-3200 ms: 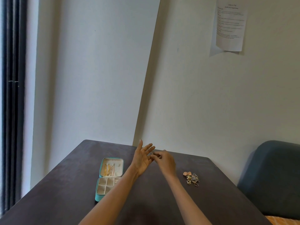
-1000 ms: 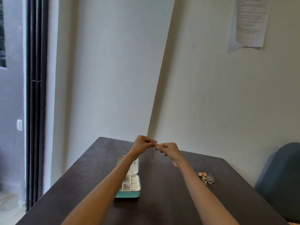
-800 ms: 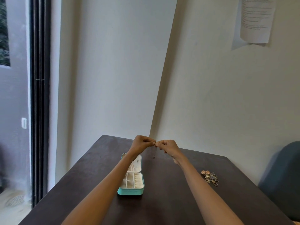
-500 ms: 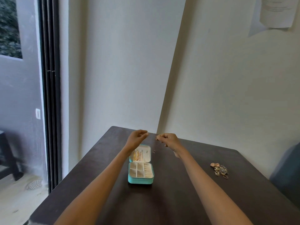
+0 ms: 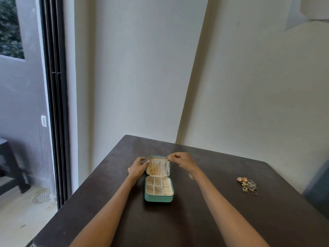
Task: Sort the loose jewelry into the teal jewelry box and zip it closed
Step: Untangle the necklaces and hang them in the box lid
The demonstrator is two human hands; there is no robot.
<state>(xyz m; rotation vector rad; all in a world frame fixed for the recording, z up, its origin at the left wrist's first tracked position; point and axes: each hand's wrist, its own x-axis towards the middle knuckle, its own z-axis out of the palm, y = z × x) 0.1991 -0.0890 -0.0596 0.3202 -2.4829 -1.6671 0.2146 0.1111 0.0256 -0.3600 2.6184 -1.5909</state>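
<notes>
The teal jewelry box lay open on the dark table, its lid tilted back on the far side and its divided tray nearer. The right hand pinched the top of a thin silver chain that hung down against the right side of the lid. The left hand rested with straight fingers against the lid's left edge. Gold chains hung inside the lid. A pile of loose jewelry sat well apart to the right.
</notes>
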